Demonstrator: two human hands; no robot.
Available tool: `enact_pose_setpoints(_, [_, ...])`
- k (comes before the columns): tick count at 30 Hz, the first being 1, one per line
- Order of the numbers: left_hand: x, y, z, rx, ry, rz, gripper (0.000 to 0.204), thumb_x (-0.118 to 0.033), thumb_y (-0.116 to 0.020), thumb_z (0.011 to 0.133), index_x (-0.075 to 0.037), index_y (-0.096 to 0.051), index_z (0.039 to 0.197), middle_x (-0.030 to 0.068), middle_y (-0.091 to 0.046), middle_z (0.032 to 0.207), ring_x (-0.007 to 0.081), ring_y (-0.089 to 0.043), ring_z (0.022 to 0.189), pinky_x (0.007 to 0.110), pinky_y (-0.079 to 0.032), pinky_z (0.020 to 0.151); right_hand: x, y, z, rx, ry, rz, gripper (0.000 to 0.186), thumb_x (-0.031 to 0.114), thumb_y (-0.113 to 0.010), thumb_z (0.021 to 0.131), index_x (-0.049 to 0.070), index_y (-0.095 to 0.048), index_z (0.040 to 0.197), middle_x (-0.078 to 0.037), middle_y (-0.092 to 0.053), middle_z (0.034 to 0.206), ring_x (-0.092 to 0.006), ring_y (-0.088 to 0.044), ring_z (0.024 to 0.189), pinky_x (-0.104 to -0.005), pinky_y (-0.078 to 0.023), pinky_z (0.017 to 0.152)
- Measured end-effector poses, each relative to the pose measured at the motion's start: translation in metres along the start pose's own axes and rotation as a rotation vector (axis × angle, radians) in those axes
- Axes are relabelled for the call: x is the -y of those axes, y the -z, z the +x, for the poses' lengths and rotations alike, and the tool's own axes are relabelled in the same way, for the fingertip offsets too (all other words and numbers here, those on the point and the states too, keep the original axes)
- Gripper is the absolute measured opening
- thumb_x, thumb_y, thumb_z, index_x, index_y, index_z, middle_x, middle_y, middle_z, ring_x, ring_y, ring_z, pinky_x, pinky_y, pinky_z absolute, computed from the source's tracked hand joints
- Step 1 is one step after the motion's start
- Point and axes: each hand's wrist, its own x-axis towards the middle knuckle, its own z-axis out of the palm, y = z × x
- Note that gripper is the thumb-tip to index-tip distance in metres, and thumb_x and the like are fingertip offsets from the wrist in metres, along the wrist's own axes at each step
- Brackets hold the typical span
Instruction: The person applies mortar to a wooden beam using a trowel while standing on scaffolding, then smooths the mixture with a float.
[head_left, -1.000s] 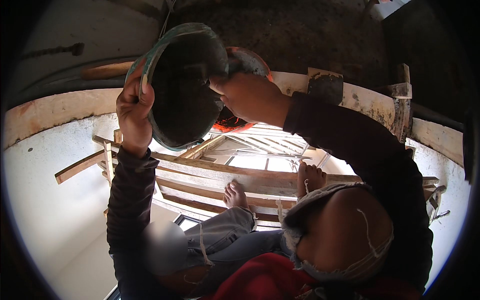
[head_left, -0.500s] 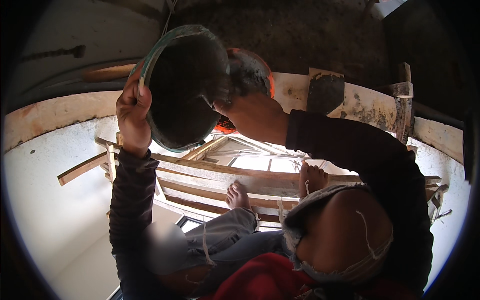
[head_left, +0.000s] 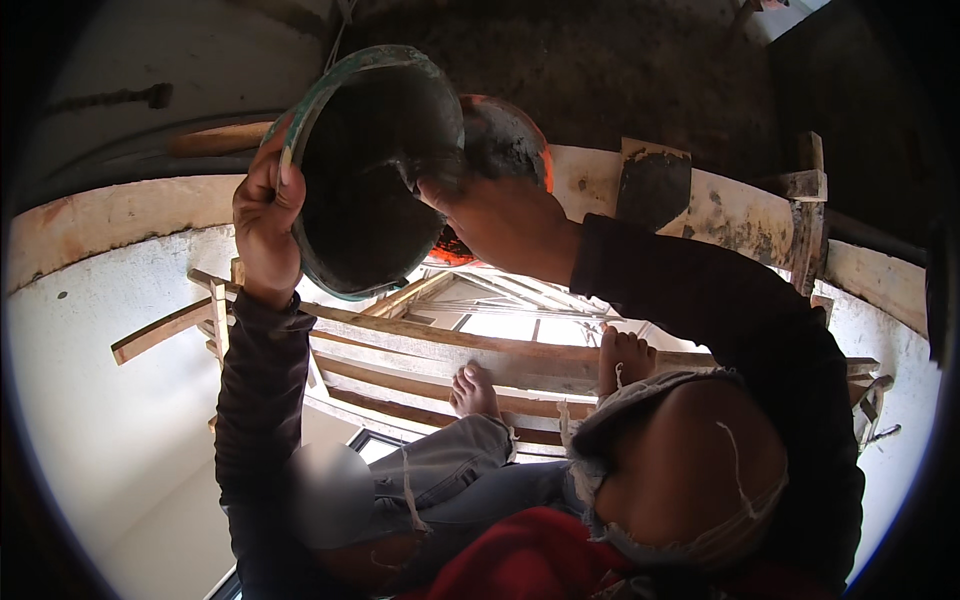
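Observation:
A green-rimmed bucket [head_left: 350, 180], its inside dark and smeared, is tilted with its mouth toward me. My left hand [head_left: 268, 225] grips its rim on the left, thumb over the edge. My right hand [head_left: 505, 220] reaches across the bucket's right side, its fingers closed at the mouth. Something dark and thin seems to be at those fingertips, but shadow hides what it is. Behind the bucket and partly covered by it is an orange tub [head_left: 510, 150], coated inside with grey residue.
A pale ledge [head_left: 120, 215] runs across, with a dark-smeared square board [head_left: 653, 185] on it. Wooden posts [head_left: 808, 210] stand at the right. My bare feet rest on narrow wooden planks [head_left: 540, 370], with gaps and a drop below. A wooden handle [head_left: 220, 140] lies left of the bucket.
My right hand has shifted slightly left and up at the bucket's mouth. The bucket has tipped and risen a little, still in my left hand.

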Motion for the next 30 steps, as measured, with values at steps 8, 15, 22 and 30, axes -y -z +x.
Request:
enact_pose_setpoints(8, [-0.001, 0.000, 0.001, -0.055, 0.023, -0.124, 0.040, -0.018, -0.055, 0.101, 0.003, -0.055, 0.135, -0.0085, -0.052, 0.077, 0.0032, -0.042, 0.076, 0.020, -0.031, 0.091, 0.001, 0.010, -0.004, 0.064, 0.042, -0.040, 0.039, 0.016, -0.045, 0.099, 0.015, -0.052, 0.137, -0.016, -0.067, 0.093, -0.0322, -0.069, 0.076, -0.0445, -0.057, 0.065])
enact_pose_setpoints(15, [0.014, 0.028, 0.006, 0.075, -0.019, 0.003, 0.041, -0.026, -0.049, 0.103, 0.003, -0.055, 0.132, 0.0084, -0.067, 0.119, 0.0153, -0.060, 0.110, 0.030, -0.041, 0.102, 0.000, -0.001, -0.001, 0.027, 0.158, -0.094, 0.045, 0.014, -0.047, 0.097, 0.019, -0.050, 0.141, -0.014, -0.068, 0.093, -0.0307, -0.069, 0.074, -0.0427, -0.056, 0.061])
enact_pose_setpoints(22, [0.015, 0.026, 0.007, 0.076, -0.019, -0.009, 0.042, -0.025, -0.050, 0.102, 0.003, -0.054, 0.133, 0.0049, -0.063, 0.112, 0.0126, -0.057, 0.103, 0.027, -0.039, 0.100, 0.009, 0.005, 0.007, -0.058, 0.081, -0.032, 0.045, 0.013, -0.048, 0.095, 0.019, -0.052, 0.139, -0.015, -0.068, 0.098, -0.0315, -0.070, 0.080, -0.0426, -0.057, 0.067])
enact_pose_setpoints(30, [0.009, 0.016, 0.007, 0.088, -0.034, -0.026, 0.041, -0.025, -0.049, 0.103, 0.003, -0.054, 0.133, 0.0053, -0.068, 0.115, 0.0118, -0.058, 0.110, 0.028, -0.038, 0.103, 0.011, 0.004, -0.003, -0.046, 0.099, -0.047, 0.045, 0.013, -0.049, 0.095, 0.020, -0.052, 0.140, -0.014, -0.068, 0.100, -0.0311, -0.069, 0.080, -0.0434, -0.057, 0.069])
